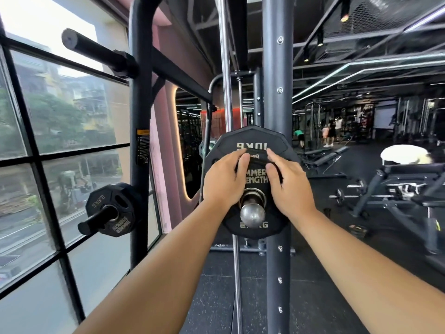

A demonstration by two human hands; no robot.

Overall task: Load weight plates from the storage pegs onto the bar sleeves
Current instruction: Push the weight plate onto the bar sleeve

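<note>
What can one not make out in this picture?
Head view:
- Small plate: weight figure partly covered by peg knob.
- Big plate: mostly behind the small plate, left hand and right hand.
- Left plate: lettering blurred.
- People far back: too small.

The front plate (251,137) reads "10KG" upside down, plus partly covered "MMER ENGTH".

Three black many-sided rubber weight plates are showing: left plate (101,201), small front plate (256,175), larger back plate (252,137). Two black round storage pegs, upper peg (96,50) and lower peg (95,219), are jutting out. Two bare hands, left hand (222,182) and right hand (289,186), are gripping the small front plate.
</note>
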